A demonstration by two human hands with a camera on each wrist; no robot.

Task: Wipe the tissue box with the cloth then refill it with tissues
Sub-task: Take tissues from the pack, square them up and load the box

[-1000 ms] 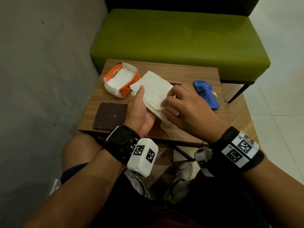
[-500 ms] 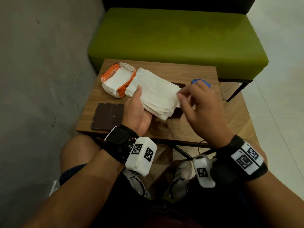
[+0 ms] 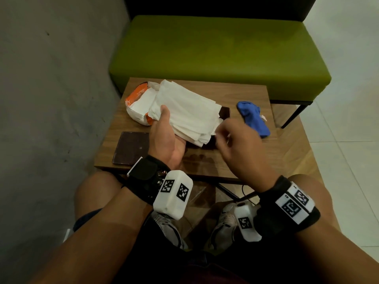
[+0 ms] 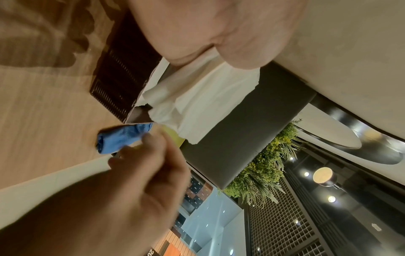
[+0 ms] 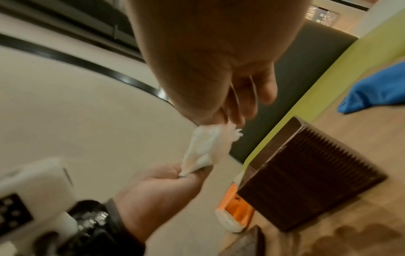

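Fingers first: the left hand (image 3: 164, 138) has its thumb clamped on top of a stack of tissues (image 3: 188, 113), holding it up over the counter (image 3: 242, 160). The right hand (image 3: 238, 144) pinches one corner of the same stack between thumb and fingertips; the wrist cam shows that clearly.

The dark ribbed tissue box (image 5: 306, 175) sits on the counter right under the stack, mostly hidden from the head cam. What looks like its flat lid (image 3: 131, 148) lies off to the left, so the box seems open. The torn orange tissue pack (image 3: 137, 101) is behind the left hand.

The blue cloth (image 3: 254, 117) is bunched up by itself, so I'd guess wiping is finished. Nothing's in the box yet, so the refill is what's left.
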